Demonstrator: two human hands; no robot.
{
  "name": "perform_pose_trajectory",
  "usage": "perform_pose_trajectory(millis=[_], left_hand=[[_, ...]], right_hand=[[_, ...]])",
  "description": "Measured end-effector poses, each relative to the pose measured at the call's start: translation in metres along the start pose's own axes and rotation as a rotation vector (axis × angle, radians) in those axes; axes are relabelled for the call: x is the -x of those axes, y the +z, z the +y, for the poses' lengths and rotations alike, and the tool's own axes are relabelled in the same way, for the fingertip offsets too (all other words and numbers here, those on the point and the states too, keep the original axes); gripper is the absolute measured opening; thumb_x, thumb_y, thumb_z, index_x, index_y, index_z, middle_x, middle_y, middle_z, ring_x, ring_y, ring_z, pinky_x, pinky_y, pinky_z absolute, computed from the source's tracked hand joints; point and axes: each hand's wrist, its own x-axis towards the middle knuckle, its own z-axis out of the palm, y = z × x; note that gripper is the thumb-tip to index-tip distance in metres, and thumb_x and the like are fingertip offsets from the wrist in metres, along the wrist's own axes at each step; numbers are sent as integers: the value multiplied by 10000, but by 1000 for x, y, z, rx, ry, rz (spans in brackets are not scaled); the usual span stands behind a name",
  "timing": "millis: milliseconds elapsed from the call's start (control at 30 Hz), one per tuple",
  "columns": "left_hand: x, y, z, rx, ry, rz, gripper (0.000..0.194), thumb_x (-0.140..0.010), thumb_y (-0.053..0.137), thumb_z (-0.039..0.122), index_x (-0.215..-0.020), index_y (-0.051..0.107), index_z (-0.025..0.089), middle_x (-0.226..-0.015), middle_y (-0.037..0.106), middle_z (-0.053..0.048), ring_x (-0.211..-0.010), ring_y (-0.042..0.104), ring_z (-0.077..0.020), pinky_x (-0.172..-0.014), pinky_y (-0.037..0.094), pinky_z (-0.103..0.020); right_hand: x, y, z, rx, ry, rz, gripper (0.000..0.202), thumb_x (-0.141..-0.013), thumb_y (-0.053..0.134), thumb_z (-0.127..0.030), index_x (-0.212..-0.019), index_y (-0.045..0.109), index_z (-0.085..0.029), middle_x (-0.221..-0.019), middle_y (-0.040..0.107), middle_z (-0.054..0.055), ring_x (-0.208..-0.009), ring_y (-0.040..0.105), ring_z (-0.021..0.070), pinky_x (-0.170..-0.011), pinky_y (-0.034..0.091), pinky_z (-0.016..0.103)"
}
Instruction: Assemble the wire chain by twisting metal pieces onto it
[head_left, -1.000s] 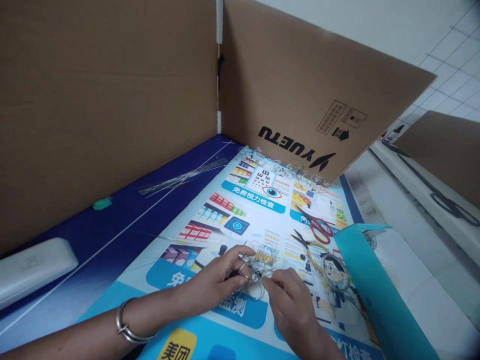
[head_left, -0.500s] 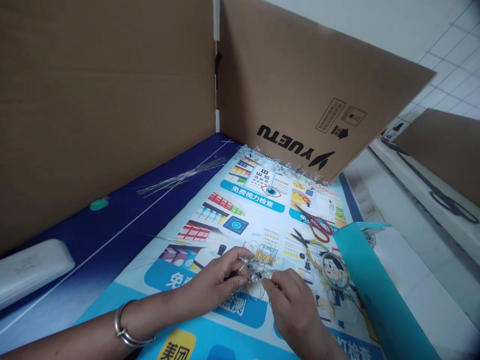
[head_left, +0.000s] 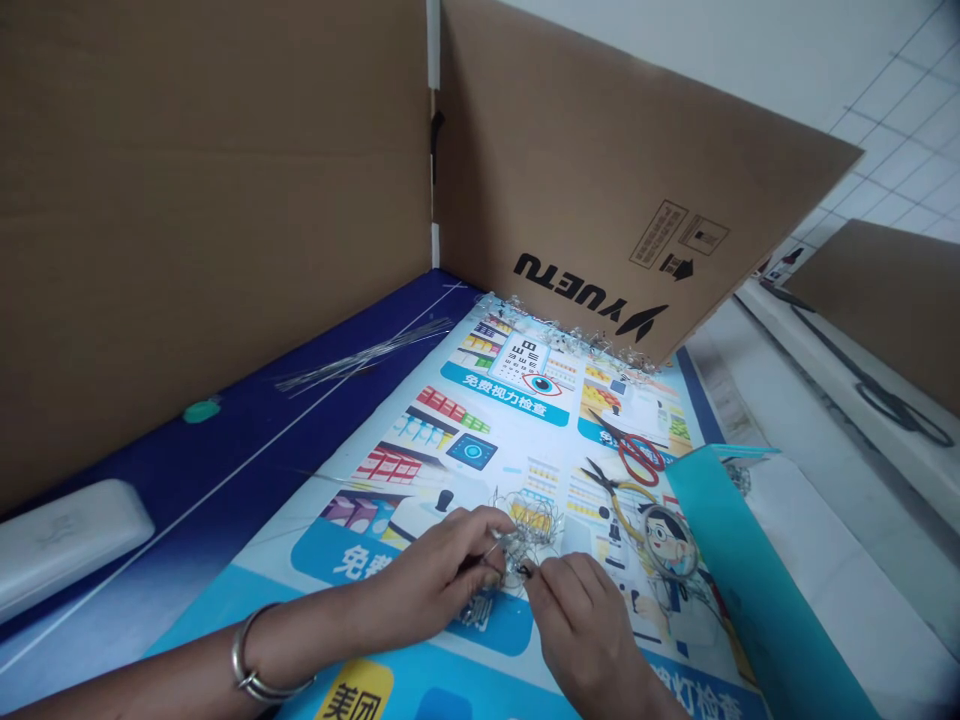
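My left hand [head_left: 446, 570] pinches a tangle of thin silvery wire loops with clear and dark bits [head_left: 532, 525] between thumb and fingers. From the other side, my right hand [head_left: 581, 615] is closed with thumb and forefinger pressed at the tangle's near edge, beside a small dark bit. Its fingers hide what exactly they pinch, though it looks like an end of the wire. To the right lie yellow-handled pliers [head_left: 619, 497] and red-handled scissors [head_left: 639, 455]. A round coil of wire [head_left: 670, 541] sits by the pliers' handles.
Cardboard panels [head_left: 225, 200] stand upright at the left and back. Several similar wire pieces [head_left: 577, 338] line the back panel's foot. Straight wires [head_left: 367, 355], a green lump [head_left: 201, 411] and a white case [head_left: 71, 545] lie left. A teal folded board [head_left: 757, 570] stands right.
The wire tangle has turned a little in my left fingers, its loops now bunched higher. My right hand has shifted slightly down and stays against it.
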Motion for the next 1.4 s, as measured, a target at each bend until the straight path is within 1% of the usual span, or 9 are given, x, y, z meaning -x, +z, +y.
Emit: perform_pose_trajectory(millis=[167, 333, 500, 667, 800, 1100, 1233, 1333, 1400], left_hand=[[1, 0, -2, -32, 21, 4, 344, -870, 394, 124, -1185, 314, 237, -879, 572, 1, -810, 518, -141, -753, 404, -275], [0, -1, -3, -3, 24, 25, 326, -873, 382, 122, -1176, 318, 225, -845, 552, 2, -789, 508, -138, -728, 404, -267], [-2, -4, -5, 79, 9, 1, 285, -892, 380, 157, -1163, 316, 217, -820, 538, 5, -742, 496, -126, -687, 402, -252], [-2, -5, -10, 209, -13, 2, 273, -910, 378, 207, -1172, 304, 219, -813, 508, 11, -708, 479, -114, -673, 401, -253], [-2, -6, -11, 243, -3, -9, 268, -912, 378, 222, -1171, 309, 213, -809, 513, 4, -702, 476, -117, -661, 401, -252], [-1, -6, -9, 216, -14, -1, 270, -912, 380, 238, -1173, 312, 226, -796, 509, 14, -689, 472, -115, -650, 399, -241], [0, -6, -7, 161, -19, 1, 281, -911, 377, 236, -1185, 313, 221, -822, 535, 3, -706, 491, -119, -663, 409, -246], [1, -6, -8, 123, 4, 11, 285, -913, 373, 226, -1191, 316, 214, -828, 549, -4, -712, 508, -120, -675, 420, -251], [1, -7, -8, 66, 48, 30, 289, -911, 372, 205, -1194, 318, 205, -822, 559, -10, -725, 520, -126, -700, 427, -267]], right_hand=[[10, 11, 2, -25, 11, 70, 169, -832, 499, -100, -977, 585, -118, -767, 575, 69, -686, 465, 172, -611, 371, 332], [11, 8, 5, -61, -10, 64, 256, -846, 450, -84, -1076, 563, -89, -857, 591, 106, -770, 498, 192, -668, 416, 347], [10, 6, 9, -81, -4, 64, 261, -846, 464, -79, -1087, 563, -89, -850, 592, 103, -769, 513, 187, -664, 426, 331], [10, 7, 12, -99, -5, 124, 272, -837, 475, -62, -1095, 559, -79, -883, 593, 117, -810, 516, 204, -681, 432, 341], [11, 6, 12, -99, -10, 127, 274, -828, 489, -56, -1092, 558, -83, -874, 593, 112, -802, 517, 200, -669, 434, 339], [10, 3, 13, -54, -62, 80, 262, -829, 483, -68, -1078, 561, -90, -867, 599, 112, -782, 529, 203, -649, 425, 346], [9, 4, 12, -24, -77, 63, 245, -846, 474, -104, -1073, 565, -111, -852, 600, 100, -743, 525, 181, -631, 416, 333], [10, 5, 12, -13, -86, 49, 240, -844, 479, -114, -1066, 570, -112, -855, 598, 100, -725, 519, 175, -626, 408, 329], [9, 4, 12, -3, -92, 39, 238, -835, 493, -109, -1059, 573, -108, -860, 596, 103, -730, 523, 175, -641, 409, 331]])
